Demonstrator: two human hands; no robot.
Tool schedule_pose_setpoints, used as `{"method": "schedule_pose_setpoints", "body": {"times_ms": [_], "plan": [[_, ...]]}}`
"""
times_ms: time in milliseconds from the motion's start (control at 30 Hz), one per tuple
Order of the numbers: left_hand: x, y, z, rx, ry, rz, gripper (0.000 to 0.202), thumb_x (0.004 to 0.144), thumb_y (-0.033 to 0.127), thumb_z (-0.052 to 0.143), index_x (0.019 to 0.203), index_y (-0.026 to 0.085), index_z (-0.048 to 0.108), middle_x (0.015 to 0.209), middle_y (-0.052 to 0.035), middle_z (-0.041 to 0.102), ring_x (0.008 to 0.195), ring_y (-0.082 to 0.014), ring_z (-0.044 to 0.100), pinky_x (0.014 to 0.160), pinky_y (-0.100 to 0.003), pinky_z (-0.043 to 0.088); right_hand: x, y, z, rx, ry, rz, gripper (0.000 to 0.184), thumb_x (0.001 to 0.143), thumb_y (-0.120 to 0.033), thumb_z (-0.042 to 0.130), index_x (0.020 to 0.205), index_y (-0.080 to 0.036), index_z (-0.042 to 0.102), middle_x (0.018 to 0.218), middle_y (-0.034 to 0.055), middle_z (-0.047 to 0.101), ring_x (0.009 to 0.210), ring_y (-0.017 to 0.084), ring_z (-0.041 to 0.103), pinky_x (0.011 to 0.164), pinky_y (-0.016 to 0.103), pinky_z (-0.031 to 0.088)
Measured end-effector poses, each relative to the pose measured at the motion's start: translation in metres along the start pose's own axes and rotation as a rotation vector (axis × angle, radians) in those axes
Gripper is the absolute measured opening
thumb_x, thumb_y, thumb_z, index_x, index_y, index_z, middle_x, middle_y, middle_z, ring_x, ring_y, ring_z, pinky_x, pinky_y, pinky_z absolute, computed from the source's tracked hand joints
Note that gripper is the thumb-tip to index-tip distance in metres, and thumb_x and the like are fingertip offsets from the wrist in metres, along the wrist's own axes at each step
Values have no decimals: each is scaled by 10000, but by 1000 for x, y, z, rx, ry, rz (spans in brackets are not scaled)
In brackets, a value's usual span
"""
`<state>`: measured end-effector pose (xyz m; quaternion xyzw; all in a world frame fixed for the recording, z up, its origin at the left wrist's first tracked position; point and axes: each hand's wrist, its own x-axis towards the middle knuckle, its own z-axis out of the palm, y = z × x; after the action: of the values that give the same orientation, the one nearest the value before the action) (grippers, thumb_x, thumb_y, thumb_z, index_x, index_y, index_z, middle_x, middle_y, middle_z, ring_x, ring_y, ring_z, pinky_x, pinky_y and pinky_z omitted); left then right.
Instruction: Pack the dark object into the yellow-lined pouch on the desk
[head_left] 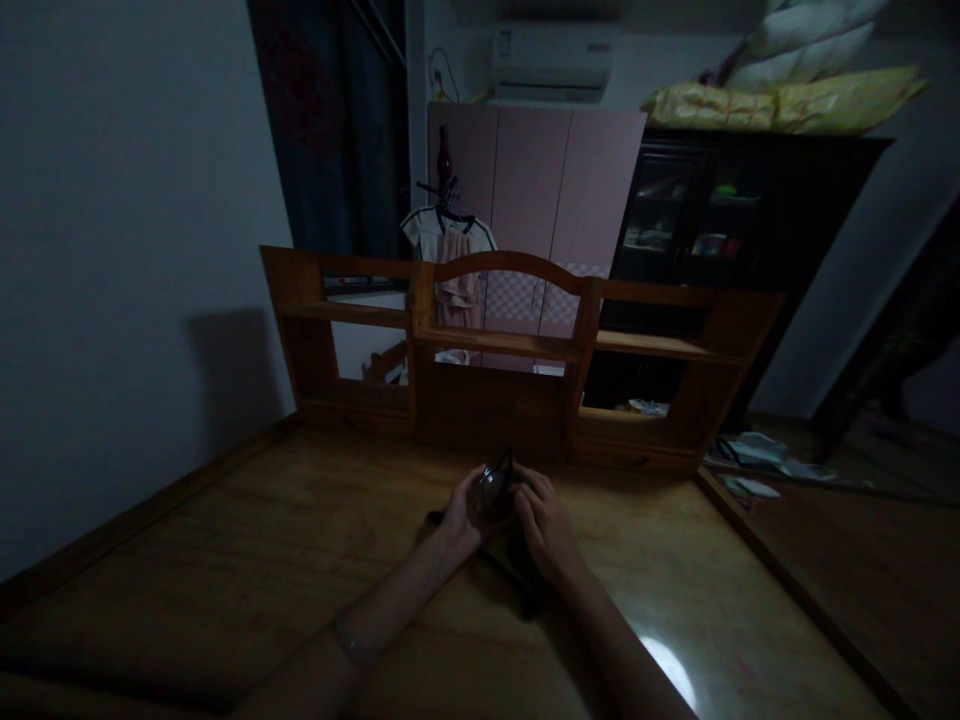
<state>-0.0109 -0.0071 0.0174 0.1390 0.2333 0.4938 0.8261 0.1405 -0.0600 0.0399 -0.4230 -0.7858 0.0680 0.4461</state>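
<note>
Both my hands meet over the far middle of a wooden desk top (225,560). My left hand (465,515) is curled round a small dark, shiny object (496,485) that I cannot name in the dim light. My right hand (546,522) is closed on the same object from the right, fingers bent over it. A dark strap or cord (517,575) trails from it toward me on the desk. A thin band sits on my left wrist (352,640).
A low wooden shelf unit (517,345) stands along the desk's back edge. A grey wall is at the left. Behind are pink wardrobe doors (555,190), hanging clothes (450,260), a dark glass cabinet (712,220) topped with bedding, and an air conditioner (551,60).
</note>
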Motion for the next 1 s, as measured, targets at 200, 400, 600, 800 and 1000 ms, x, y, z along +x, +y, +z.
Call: {"method": "schedule_pose_setpoints", "body": {"times_ms": [200,400,600,800,1000], "plan": [[-2,0,4,-8,22,-8,216,807,339,596,886,139,622,766,-60,710,682,-197,672,691,-388,561,-1,7,4,-34,8,22,319,982,-290,335,1213,-249,551,1392,62,419,1294,235,360,1084,481,324],[-1,-2,1,-5,30,21,227,793,346,610,870,135,646,725,-57,708,601,-170,659,563,-262,531,-3,-5,4,-42,-139,-25,377,955,-340,411,1325,-272,444,1471,49,309,1348,234,283,1102,475,297],[1,-3,1,-10,4,55,187,809,309,595,850,136,652,714,-34,709,596,-151,660,568,-235,522,-1,-17,2,-10,-105,-54,247,947,-300,415,1157,-255,535,1422,53,385,1326,228,325,1098,461,303],[-2,-3,7,-9,-1,40,170,820,279,580,838,126,651,744,-35,723,627,-154,675,596,-245,533,-2,-6,10,-50,-32,18,193,927,-294,435,1083,-217,519,1397,104,399,1281,259,379,1061,490,345],[-2,-3,8,-3,14,59,153,823,267,578,820,131,647,734,-27,722,621,-141,675,608,-235,534,-4,2,17,-36,2,12,301,893,-236,448,1193,-207,457,1387,128,403,1281,263,384,1064,491,349]]}}
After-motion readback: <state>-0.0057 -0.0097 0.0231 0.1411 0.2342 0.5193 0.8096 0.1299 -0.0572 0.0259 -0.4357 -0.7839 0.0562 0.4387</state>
